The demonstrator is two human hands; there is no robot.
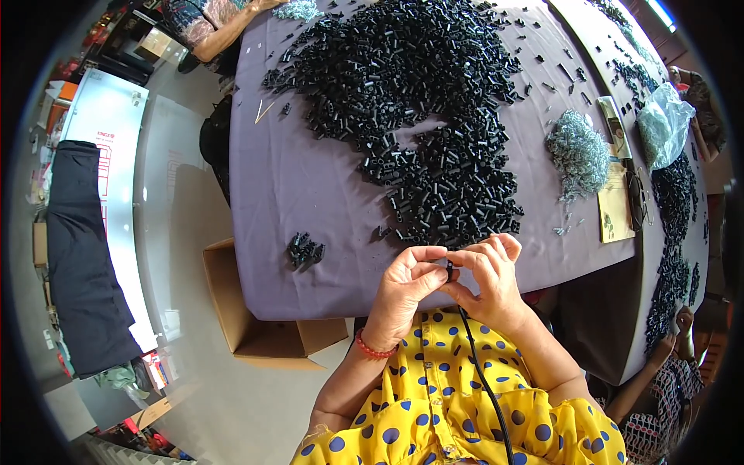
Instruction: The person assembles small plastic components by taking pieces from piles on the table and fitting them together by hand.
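Note:
Close to the table's near edge, my two hands meet around a small black plastic part (pixel 449 268). My left hand (pixel 411 280), with a red bead bracelet at the wrist, pinches it from the left. Thumb and fingers of my right hand (pixel 488 280) close on it from the other side. Just beyond my hands spreads a large heap of small black plastic parts (pixel 442 178). A little cluster of black parts (pixel 305 249) lies apart to the left. On the right sits a pile of small silvery, clear-looking pieces (pixel 577 151), too fine to make out.
A grey-purple cloth covers the table (pixel 294 194). An open cardboard box (pixel 263 341) stands below its left corner. Yellow notepad (pixel 614 205), glasses (pixel 638 200) and a clear plastic bag (pixel 665 124) lie right. Other people work at far left (pixel 225 35) and lower right (pixel 659 403).

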